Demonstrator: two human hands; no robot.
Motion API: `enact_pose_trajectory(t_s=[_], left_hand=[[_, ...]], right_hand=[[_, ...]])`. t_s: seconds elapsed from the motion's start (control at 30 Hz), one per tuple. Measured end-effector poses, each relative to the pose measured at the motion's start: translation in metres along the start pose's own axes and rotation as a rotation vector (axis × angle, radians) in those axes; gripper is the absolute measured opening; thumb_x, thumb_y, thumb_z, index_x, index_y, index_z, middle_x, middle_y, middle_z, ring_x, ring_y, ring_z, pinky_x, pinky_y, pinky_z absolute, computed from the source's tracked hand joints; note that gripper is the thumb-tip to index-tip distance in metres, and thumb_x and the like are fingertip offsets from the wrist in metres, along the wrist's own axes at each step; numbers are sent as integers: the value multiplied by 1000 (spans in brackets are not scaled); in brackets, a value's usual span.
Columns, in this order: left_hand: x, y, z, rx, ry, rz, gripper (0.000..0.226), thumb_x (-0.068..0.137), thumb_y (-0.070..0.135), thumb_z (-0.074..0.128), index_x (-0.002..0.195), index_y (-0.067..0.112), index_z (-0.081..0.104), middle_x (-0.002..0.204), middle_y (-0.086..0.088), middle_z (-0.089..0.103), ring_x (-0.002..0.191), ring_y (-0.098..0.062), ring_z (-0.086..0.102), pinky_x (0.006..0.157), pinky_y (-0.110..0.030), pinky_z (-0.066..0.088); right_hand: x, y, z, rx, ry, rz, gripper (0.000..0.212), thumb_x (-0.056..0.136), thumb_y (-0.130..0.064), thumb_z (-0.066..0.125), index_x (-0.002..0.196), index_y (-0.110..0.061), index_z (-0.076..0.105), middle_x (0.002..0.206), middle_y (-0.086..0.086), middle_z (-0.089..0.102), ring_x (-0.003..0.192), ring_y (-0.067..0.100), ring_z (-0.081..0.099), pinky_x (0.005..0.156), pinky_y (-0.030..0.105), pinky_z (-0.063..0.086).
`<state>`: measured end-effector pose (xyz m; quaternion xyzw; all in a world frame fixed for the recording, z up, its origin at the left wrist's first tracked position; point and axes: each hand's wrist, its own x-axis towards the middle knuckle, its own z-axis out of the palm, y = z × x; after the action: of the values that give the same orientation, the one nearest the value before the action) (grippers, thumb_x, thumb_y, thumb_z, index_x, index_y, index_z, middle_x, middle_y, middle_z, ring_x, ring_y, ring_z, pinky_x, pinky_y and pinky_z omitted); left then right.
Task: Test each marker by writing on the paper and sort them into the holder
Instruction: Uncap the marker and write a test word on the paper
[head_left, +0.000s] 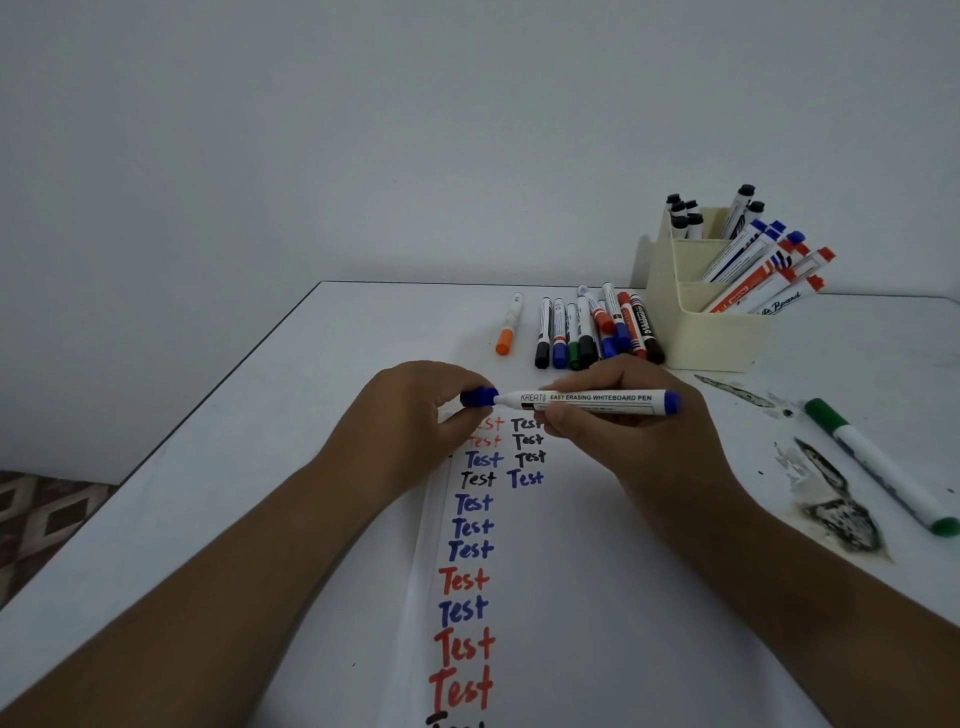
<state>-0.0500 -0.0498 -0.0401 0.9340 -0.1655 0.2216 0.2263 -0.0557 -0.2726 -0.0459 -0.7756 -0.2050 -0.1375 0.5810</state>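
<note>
A blue whiteboard marker (597, 401) lies level above the paper (545, 597), held between both hands. My right hand (639, 421) grips its white barrel. My left hand (415, 410) pinches the blue cap (479, 397) at its left end. The paper carries several "Test" words in red, blue and black. A cream holder (696, 332) at the back right has black, blue and red markers standing in separate compartments. A row of loose markers (592, 332) lies left of the holder, with an orange-capped marker (509, 325) apart from it.
A green marker (878, 465) lies on the white table at the right, beside dark ink smears (831, 504). The table's left edge (218, 384) runs diagonally, with patterned floor beyond. A plain wall stands behind.
</note>
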Motion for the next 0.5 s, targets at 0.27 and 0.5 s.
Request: enact_pose_trajectory(t_s=[0.27, 0.5], left_hand=[[2, 8, -2, -15, -97, 28, 16, 96, 24, 65, 109, 21, 74, 93, 1, 72, 83, -15, 61, 74, -17, 40], [8, 11, 1, 77, -158, -3, 18, 103, 26, 51, 107, 21, 67, 82, 8, 57, 72, -8, 46, 65, -8, 31]], right_hand=[[-1, -3, 2, -151, -17, -108, 19, 82, -27, 78, 100, -30, 71, 84, -24, 67, 81, 0, 67, 66, 8, 51], [-1, -10, 2, -144, -24, -71, 21, 81, -31, 78, 97, -39, 68, 85, -21, 69, 82, -1, 67, 70, 8, 51]])
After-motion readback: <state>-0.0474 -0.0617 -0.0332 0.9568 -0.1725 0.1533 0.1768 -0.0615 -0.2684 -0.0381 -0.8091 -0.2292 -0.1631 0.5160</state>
